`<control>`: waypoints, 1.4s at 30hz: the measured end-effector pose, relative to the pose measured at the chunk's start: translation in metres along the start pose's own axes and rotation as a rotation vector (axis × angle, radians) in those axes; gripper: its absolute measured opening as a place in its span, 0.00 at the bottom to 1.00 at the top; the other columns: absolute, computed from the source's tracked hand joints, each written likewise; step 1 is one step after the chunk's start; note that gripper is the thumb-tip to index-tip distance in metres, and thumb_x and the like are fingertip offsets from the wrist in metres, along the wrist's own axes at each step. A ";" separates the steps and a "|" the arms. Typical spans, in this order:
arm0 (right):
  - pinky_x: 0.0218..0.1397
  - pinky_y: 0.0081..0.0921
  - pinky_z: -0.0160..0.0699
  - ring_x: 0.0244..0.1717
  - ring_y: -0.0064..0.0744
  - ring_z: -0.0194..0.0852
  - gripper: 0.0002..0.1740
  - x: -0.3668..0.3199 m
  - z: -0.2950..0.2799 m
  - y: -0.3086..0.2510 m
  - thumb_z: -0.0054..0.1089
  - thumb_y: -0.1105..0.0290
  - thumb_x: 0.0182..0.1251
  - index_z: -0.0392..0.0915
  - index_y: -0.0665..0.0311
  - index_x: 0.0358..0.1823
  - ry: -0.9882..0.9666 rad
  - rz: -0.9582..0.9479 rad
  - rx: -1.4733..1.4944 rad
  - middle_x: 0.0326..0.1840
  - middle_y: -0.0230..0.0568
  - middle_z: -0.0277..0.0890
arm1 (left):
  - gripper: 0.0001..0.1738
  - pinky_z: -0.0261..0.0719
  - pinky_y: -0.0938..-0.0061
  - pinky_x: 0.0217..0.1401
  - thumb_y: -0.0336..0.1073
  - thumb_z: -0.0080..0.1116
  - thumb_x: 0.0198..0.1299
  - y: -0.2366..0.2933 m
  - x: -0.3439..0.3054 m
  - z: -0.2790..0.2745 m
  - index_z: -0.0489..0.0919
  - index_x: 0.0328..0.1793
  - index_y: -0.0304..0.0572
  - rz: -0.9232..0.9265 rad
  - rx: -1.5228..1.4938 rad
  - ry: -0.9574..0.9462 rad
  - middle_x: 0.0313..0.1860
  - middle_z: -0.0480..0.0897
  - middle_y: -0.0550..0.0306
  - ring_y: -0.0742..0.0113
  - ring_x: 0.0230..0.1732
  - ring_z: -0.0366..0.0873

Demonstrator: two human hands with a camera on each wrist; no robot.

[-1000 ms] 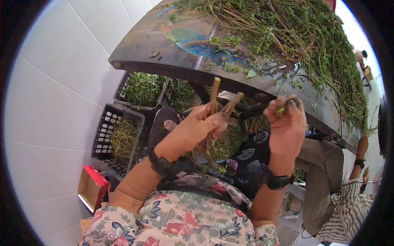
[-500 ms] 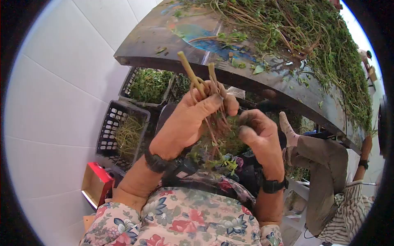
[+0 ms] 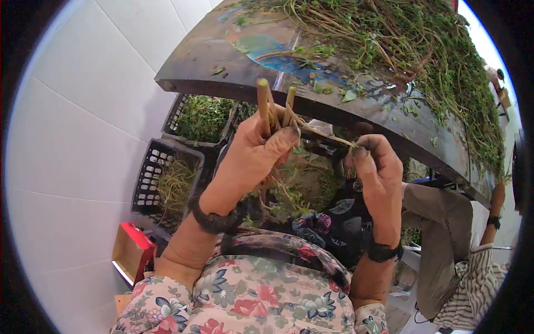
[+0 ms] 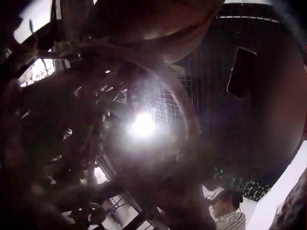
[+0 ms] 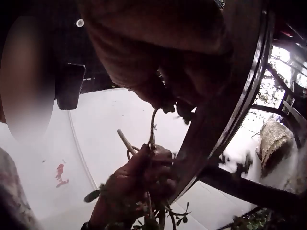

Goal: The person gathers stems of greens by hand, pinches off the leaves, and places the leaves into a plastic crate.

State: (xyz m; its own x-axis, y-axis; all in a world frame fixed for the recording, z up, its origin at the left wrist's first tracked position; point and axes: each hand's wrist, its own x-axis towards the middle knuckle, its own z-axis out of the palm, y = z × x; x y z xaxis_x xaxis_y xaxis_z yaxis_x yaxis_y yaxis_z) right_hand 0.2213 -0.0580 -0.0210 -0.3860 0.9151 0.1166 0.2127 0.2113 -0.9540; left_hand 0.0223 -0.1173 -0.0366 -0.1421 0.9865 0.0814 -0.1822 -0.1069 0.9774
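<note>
A bunch of plant stems [image 3: 262,106] with thick cut ends pointing up is gripped in my left hand [image 3: 247,158]. Leafy tips [image 3: 283,203] hang down below that fist. My right hand [image 3: 381,170] pinches the far end of one thin stem [image 3: 331,137], which stretches across from the bunch. In the right wrist view the same thin stem [image 5: 152,127] runs between my right hand [image 5: 163,52] and my left hand [image 5: 122,191]. The left wrist view is dark, with a curved stem [image 4: 180,93] close to the lens.
Ahead stands a table [image 3: 200,61] carrying a large heap of leafy stems [image 3: 400,61]. On my left are a black crate [image 3: 143,186] holding stems and a crate of greens [image 3: 204,118]. A red box [image 3: 146,240] lies nearby. Another person's leg [image 3: 439,222] is at right.
My right hand came in toward the bunch, then moved back out to the right with a thin stem's end between its fingers. The left hand kept its hold while the bunch shifted.
</note>
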 end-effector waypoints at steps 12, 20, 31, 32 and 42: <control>0.31 0.25 0.70 0.25 0.31 0.70 0.09 -0.003 0.015 0.014 0.50 0.76 0.58 0.74 0.69 0.39 -0.215 -0.185 -0.186 0.25 0.47 0.73 | 0.14 0.66 0.82 0.31 0.43 0.56 0.59 -0.002 0.001 -0.001 0.74 0.43 0.42 -0.131 -0.233 -0.088 0.31 0.75 0.66 0.78 0.31 0.70; 0.26 0.23 0.63 0.23 0.22 0.64 0.07 0.001 0.020 0.010 0.47 0.72 0.62 0.72 0.68 0.34 0.139 -0.007 -0.006 0.22 0.36 0.68 | 0.12 0.68 0.82 0.30 0.44 0.54 0.61 0.011 -0.006 0.018 0.73 0.42 0.43 -0.134 -0.124 -0.145 0.30 0.75 0.64 0.76 0.32 0.71; 0.22 0.15 0.59 0.22 0.17 0.62 0.08 -0.009 -0.007 0.005 0.45 0.70 0.65 0.73 0.65 0.39 0.025 0.085 0.452 0.26 0.29 0.67 | 0.15 0.70 0.83 0.27 0.45 0.55 0.60 0.010 -0.001 0.011 0.73 0.40 0.41 -0.067 -0.136 -0.038 0.29 0.75 0.63 0.78 0.28 0.71; 0.22 0.15 0.61 0.22 0.17 0.64 0.08 -0.012 -0.006 0.003 0.46 0.71 0.65 0.74 0.65 0.39 -0.026 0.096 0.393 0.26 0.28 0.68 | 0.15 0.70 0.83 0.28 0.45 0.56 0.60 0.012 -0.002 0.013 0.73 0.41 0.41 -0.073 -0.111 -0.034 0.29 0.75 0.63 0.78 0.28 0.72; 0.29 0.25 0.69 0.26 0.32 0.70 0.10 -0.008 0.021 0.005 0.55 0.79 0.49 0.74 0.65 0.36 0.024 -0.488 -0.382 0.27 0.40 0.72 | 0.12 0.72 0.83 0.30 0.42 0.57 0.60 0.007 -0.004 0.012 0.73 0.41 0.42 -0.042 -0.066 -0.097 0.31 0.77 0.62 0.78 0.30 0.73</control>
State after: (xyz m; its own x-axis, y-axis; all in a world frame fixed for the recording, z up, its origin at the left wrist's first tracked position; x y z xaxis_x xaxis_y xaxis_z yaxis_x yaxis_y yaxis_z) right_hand 0.2071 -0.0716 -0.0324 -0.5003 0.6884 0.5251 0.3250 0.7114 -0.6231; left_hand 0.0335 -0.1210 -0.0274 -0.0386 0.9973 0.0618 -0.2499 -0.0695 0.9658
